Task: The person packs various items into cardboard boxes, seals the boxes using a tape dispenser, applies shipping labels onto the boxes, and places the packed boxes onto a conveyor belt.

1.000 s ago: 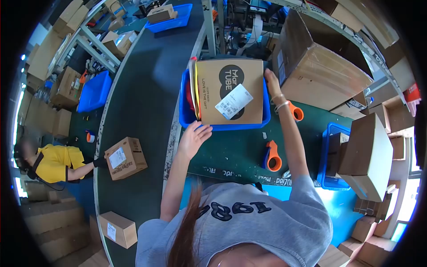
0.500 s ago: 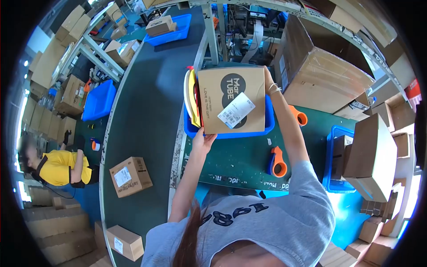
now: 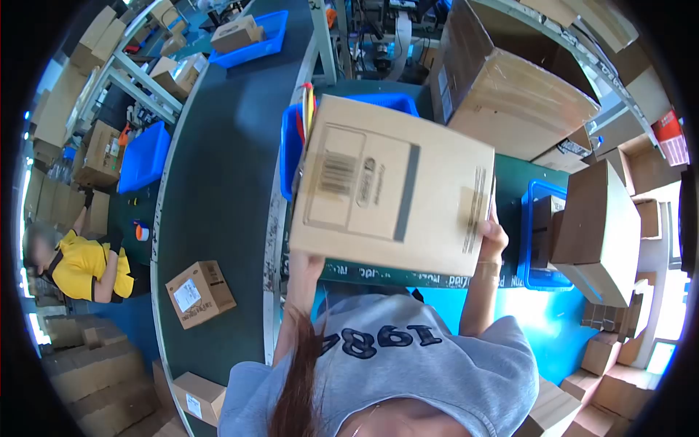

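Note:
A brown cardboard box (image 3: pixel 393 186) is held up in front of my chest, tilted, with a printed barcode and a dark stripe on the side that faces me. My right hand (image 3: pixel 493 237) grips its right edge, the thumb on the near face. My left hand (image 3: pixel 306 268) is at the lower left corner, its fingers mostly hidden behind the box. Beyond the box is a blue plastic tray (image 3: pixel 290 149), partly covered by it. Thin yellow, red and white items (image 3: pixel 309 109) stand up at the tray's left end.
A conveyor belt (image 3: pixel 226 160) runs along my left, carrying a labelled carton (image 3: pixel 200 293). At the right, a blue bin (image 3: pixel 534 240) stands beside a tall carton (image 3: pixel 598 231). A large open carton (image 3: pixel 513 95) occupies the back right. Across the belt is a person in yellow (image 3: pixel 91 268).
Both hands have lifted the box out of the blue tray and brought it closer to me. It has turned, so a barcode side shows instead of the face with the white label.

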Motion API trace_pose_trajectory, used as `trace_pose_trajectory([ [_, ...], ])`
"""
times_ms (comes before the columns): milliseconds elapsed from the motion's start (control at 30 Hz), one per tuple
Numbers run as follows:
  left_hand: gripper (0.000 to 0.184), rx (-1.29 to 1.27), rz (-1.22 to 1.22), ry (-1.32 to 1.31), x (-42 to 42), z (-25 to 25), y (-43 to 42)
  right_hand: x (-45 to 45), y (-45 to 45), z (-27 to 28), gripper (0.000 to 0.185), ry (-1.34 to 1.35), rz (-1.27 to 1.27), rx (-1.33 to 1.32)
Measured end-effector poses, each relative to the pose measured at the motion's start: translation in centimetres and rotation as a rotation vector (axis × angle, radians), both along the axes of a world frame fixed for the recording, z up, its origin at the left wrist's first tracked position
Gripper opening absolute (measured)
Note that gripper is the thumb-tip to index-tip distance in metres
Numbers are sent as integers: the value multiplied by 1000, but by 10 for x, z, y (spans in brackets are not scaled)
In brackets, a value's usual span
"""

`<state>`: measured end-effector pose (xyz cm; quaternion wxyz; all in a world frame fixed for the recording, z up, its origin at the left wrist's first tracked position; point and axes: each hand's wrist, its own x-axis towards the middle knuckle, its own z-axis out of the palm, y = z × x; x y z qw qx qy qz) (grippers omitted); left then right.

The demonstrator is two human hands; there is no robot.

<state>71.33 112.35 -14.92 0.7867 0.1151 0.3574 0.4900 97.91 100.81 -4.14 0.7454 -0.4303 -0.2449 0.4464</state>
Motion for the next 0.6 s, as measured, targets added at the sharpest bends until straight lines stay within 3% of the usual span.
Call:
trace_pose_trajectory([
  [100,43,37,-105,177,-34,-12,-26,-18,-26,-19,106,94,-121,-167],
  [200,44,91,-223,352,-55,-27,-51,-44,-20,-21,108,-17,-134,-59],
  [267,45,81,-274,135,-62,-49,-73,-65,-4,10,122,-384,35,-35],
  [333,47,6,-354,-20,-57,-61,-88,-72,17,-2,112,-996,199,137],
  [367,49,-54,-398,-97,-53,-68,-96,-79,28,-3,105,-1043,291,130],
  [467,53,-153,-514,-179,-44,-70,-97,-59,25,-40,75,-762,112,-91],
  [533,56,-208,-568,-167,-41,-72,-94,-11,22,-77,54,-668,-403,-497],
  [600,60,-243,-586,-82,-43,-80,-91,44,-19,-161,50,-866,-519,-933],
])
